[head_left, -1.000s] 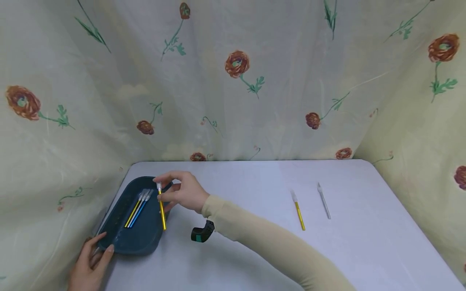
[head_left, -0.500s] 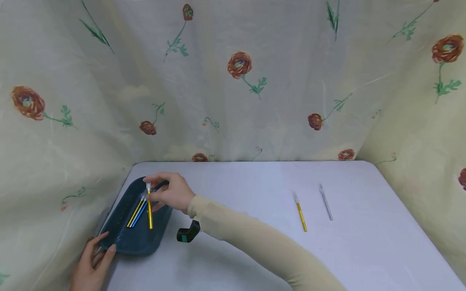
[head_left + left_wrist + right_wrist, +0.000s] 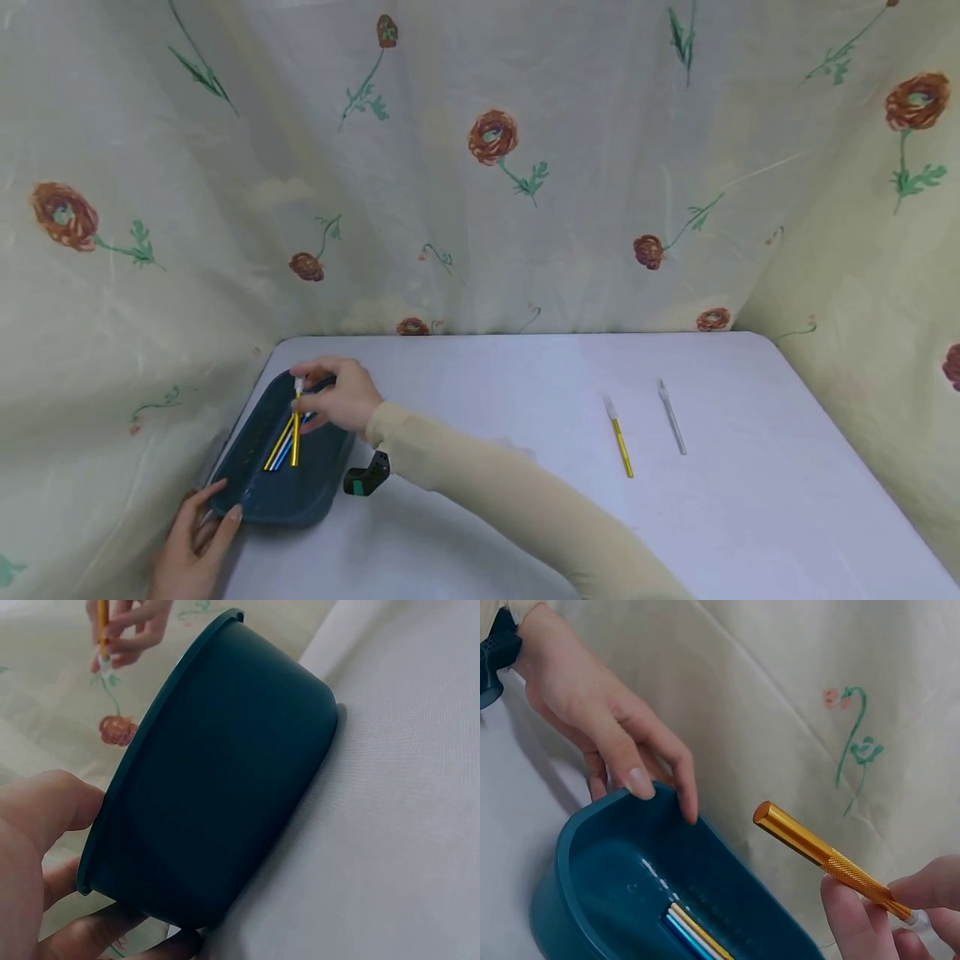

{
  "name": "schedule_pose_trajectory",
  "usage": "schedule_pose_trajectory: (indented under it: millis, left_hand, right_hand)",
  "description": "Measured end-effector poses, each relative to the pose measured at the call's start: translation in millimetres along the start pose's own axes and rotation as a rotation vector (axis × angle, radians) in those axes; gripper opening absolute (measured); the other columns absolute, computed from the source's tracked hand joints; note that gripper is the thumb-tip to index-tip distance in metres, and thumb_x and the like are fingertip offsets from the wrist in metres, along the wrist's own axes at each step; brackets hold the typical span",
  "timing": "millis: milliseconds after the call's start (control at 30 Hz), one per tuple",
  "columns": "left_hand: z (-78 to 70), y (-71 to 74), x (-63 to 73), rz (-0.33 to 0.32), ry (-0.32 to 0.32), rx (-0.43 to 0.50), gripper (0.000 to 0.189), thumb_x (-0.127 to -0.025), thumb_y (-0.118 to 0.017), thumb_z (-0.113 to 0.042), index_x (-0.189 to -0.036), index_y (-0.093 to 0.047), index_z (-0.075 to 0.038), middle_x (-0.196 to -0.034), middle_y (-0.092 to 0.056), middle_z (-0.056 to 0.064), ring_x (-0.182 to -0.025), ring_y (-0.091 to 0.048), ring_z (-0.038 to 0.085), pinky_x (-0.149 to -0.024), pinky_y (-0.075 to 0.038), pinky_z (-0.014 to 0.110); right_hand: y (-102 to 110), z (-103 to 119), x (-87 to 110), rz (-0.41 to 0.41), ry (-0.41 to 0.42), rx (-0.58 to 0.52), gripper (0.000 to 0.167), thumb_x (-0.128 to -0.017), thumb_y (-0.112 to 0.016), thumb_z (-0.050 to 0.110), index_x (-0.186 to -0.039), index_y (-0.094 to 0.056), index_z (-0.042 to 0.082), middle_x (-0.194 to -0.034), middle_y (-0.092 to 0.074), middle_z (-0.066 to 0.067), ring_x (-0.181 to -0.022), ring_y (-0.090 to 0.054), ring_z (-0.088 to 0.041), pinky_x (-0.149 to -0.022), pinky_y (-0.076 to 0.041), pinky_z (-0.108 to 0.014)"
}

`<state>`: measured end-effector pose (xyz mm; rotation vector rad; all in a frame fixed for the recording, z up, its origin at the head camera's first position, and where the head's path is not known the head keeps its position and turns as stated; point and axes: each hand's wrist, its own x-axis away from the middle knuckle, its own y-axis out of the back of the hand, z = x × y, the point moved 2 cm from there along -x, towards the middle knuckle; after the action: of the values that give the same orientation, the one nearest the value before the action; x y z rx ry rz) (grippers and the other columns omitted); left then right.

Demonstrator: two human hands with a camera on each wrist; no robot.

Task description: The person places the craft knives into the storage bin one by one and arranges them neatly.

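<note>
My right hand (image 3: 345, 396) pinches a gold craft knife (image 3: 802, 840) by its knurled grip near the clear-capped end. Its plain handle end points down over the dark teal tray (image 3: 296, 504) in the head view. Below it in the tray lie several craft knives (image 3: 694, 934), gold, silver and blue, side by side; the hand and held knife partly cover them in the head view. At the tray's near left corner my left hand (image 3: 191, 537) grips the rim, thumb and forefinger over the edge. The left wrist view shows other fingers low against the tray's outer wall (image 3: 202, 772).
A second gold craft knife (image 3: 619, 442) and a silver craft knife (image 3: 672, 417) lie apart on the right side of the white table (image 3: 487, 383). A flower-printed curtain (image 3: 570, 225) hangs behind and beside the table. A black device (image 3: 367, 475) hangs at the right wrist.
My right hand has carried the gold craft knife left, from the tray's right edge to over the knives inside. The left hand keeps its grip on the tray.
</note>
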<state>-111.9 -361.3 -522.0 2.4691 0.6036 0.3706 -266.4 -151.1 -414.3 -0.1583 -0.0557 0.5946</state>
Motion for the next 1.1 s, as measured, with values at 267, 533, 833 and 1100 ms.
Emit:
schedule_pose_trajectory:
  millis: [267,533,833,1100]
  left_hand:
    - [0.9,5.5,-0.4,0.048,-0.005,0.011,0.063,-0.115,-0.06,-0.03,-0.167,-0.035,-0.005,-0.173,-0.021,0.037,-0.146,-0.039,0.063,-0.117,-0.041,0.07]
    - [-3.5,6.4,-3.2,0.078,0.005,0.029,0.067,-0.116,-0.056,-0.037,-0.171,-0.031,-0.008,-0.177,-0.004,0.033,-0.15,-0.035,0.063,-0.12,-0.04,0.067]
    - [-3.5,5.9,-3.9,0.054,-0.012,0.013,0.065,-0.116,-0.058,-0.034,-0.17,-0.033,-0.008,-0.178,0.004,0.032,-0.149,-0.034,0.065,-0.119,-0.041,0.067]
    - [3.4,4.7,-1.3,0.04,-0.016,0.013,0.063,-0.115,-0.06,-0.031,-0.169,-0.036,-0.008,-0.177,0.005,0.034,-0.148,-0.037,0.064,-0.117,-0.044,0.062]
  right_hand:
    - [-14.9,-6.6,-11.0,-0.038,-0.037,-0.029,0.043,-0.096,-0.075,-0.016,-0.136,-0.072,-0.004,-0.102,-0.062,-0.009,-0.083,-0.077,-0.033,-0.077,-0.071,-0.05]
    - [-21.2,-11.2,-22.1,-0.098,-0.051,-0.02,0.044,-0.094,-0.075,-0.017,-0.136,-0.071,-0.005,-0.101,-0.061,-0.008,-0.073,-0.072,-0.021,-0.079,-0.07,-0.052]
    - [-31.6,-26.8,-33.2,-0.232,-0.084,0.01,0.04,-0.093,-0.075,-0.019,-0.13,-0.074,-0.005,-0.097,-0.061,-0.009,-0.082,-0.078,-0.036,-0.076,-0.07,-0.054]
    - [-44.7,-58.5,-52.4,-0.365,-0.153,0.036,0.036,-0.091,-0.075,-0.02,-0.122,-0.076,-0.002,-0.085,-0.06,-0.005,-0.07,-0.076,-0.029,-0.076,-0.069,-0.056]
